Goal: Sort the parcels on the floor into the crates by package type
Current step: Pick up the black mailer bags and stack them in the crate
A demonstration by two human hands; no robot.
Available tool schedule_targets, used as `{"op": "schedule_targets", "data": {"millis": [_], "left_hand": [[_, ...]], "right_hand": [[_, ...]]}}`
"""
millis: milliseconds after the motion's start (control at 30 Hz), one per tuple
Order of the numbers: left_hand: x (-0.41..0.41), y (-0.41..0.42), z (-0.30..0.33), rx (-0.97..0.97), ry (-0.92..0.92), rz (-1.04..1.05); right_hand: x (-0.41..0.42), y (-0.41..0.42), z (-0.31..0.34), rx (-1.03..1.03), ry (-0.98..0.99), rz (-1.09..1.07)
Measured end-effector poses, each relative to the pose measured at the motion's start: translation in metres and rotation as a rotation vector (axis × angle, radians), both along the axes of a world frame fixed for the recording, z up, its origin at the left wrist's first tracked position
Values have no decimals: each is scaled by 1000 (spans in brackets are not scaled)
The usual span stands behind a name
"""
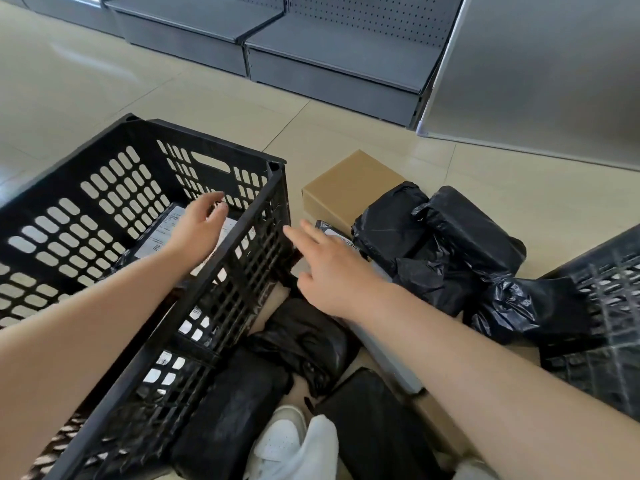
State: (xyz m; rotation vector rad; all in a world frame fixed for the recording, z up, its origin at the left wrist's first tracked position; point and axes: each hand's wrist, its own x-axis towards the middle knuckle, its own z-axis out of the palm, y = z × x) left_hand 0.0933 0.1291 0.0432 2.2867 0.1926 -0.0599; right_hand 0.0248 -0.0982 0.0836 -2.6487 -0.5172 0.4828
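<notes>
Sorting judged only begun

Labelled bags are seen inside the left crate (277, 188); black bags (467, 237) and a cardboard box (346, 181) remain on the floor. Nothing is held by the left hand (199, 230) or right hand (332, 271), fingers loose.

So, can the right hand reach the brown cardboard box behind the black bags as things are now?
Probably yes. The right hand is open, holds nothing and hovers just short of the brown cardboard box. The box's top and near left corner are uncovered; the black bags crowd only its right side.
</notes>
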Motion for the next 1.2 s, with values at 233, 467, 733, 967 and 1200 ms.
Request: {"op": "schedule_targets", "data": {"millis": [233, 467, 733, 967, 1200], "left_hand": [[22, -56, 44, 289, -316, -216], [4, -140, 14, 290, -330, -400], [-48, -201, -49, -306, 378, -138], [-53, -205, -71, -309, 491, -119], [-60, -203, -85, -250, 514, -149]], "right_hand": [[15, -109, 25, -69, 106, -178], [7, -217, -15, -170, 114, -567], [-10, -275, -71, -246, 49, -703], [23, -283, -80, -304, 22, -740], [32, -267, -103, -584, -35, -626]]}}
